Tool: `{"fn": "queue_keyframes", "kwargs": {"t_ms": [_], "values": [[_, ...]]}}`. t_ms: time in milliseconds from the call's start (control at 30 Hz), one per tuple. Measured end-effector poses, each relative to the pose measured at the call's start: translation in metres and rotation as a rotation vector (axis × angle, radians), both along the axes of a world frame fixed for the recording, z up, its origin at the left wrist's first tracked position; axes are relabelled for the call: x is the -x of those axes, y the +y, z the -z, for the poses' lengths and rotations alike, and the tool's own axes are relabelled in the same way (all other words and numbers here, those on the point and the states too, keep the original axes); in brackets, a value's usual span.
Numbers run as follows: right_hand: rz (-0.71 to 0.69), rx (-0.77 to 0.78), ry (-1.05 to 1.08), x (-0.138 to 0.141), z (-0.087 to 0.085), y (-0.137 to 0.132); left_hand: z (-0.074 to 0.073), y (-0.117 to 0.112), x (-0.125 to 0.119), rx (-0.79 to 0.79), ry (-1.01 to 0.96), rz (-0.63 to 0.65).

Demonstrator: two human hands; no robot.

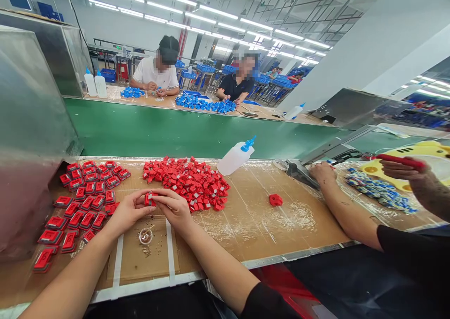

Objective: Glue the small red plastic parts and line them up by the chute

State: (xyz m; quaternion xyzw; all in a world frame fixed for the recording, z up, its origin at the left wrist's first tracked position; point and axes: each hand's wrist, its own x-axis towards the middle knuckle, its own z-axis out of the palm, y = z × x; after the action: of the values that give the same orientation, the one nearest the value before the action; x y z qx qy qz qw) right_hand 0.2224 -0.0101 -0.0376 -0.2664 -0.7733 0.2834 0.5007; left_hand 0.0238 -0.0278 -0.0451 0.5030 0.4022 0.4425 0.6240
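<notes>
My left hand (pixel 128 211) and my right hand (pixel 175 208) meet over the cardboard-topped bench (pixel 253 225), both pinching one small red plastic part (pixel 150 199) between their fingertips. Just below them a small clear dish (pixel 145 236) with tiny metal bits sits on a taped cardboard pad. A loose heap of red parts (pixel 186 180) lies right behind my hands. Rows of flat red pieces (pixel 82 201) are laid out to my left. A single red part (pixel 275 200) lies alone to the right.
A white squeeze bottle with a blue cap (pixel 236 157) lies tilted behind the heap. A co-worker's arm (pixel 342 206) rests on the bench at right beside blue parts (pixel 379 190) and a yellow fixture (pixel 411 162). A green conveyor belt (pixel 176 131) runs behind; two people sit beyond it.
</notes>
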Motion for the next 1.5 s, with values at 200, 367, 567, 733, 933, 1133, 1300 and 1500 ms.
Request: {"fn": "queue_keyframes", "kwargs": {"t_ms": [200,367,567,733,933,1133,1300,1500], "values": [[-0.022,0.105,0.056,0.001,0.007,0.004,0.003,0.001,0.001,-0.049,0.045,0.015],[-0.139,0.045,-0.036,-0.002,0.015,0.008,-0.002,-0.001,-0.001,0.033,-0.011,0.018],[-0.27,0.196,0.064,-0.004,0.0,0.0,-0.01,-0.002,-0.006,0.081,-0.047,-0.021],[-0.268,0.264,0.014,-0.001,-0.005,0.005,-0.014,-0.004,-0.011,0.009,0.008,-0.107],[-0.324,0.35,-0.032,0.004,0.003,0.013,-0.019,-0.012,-0.016,-0.116,0.064,-0.136],[-0.341,0.251,0.019,0.005,-0.005,0.008,-0.014,-0.012,-0.015,-0.183,0.126,-0.152],[-0.381,0.145,-0.05,-0.006,-0.009,0.011,-0.017,-0.005,-0.011,-0.127,0.042,-0.095],[-0.34,-0.016,-0.088,-0.013,0.0,0.015,-0.014,-0.006,-0.009,-0.037,-0.084,0.01]]}}
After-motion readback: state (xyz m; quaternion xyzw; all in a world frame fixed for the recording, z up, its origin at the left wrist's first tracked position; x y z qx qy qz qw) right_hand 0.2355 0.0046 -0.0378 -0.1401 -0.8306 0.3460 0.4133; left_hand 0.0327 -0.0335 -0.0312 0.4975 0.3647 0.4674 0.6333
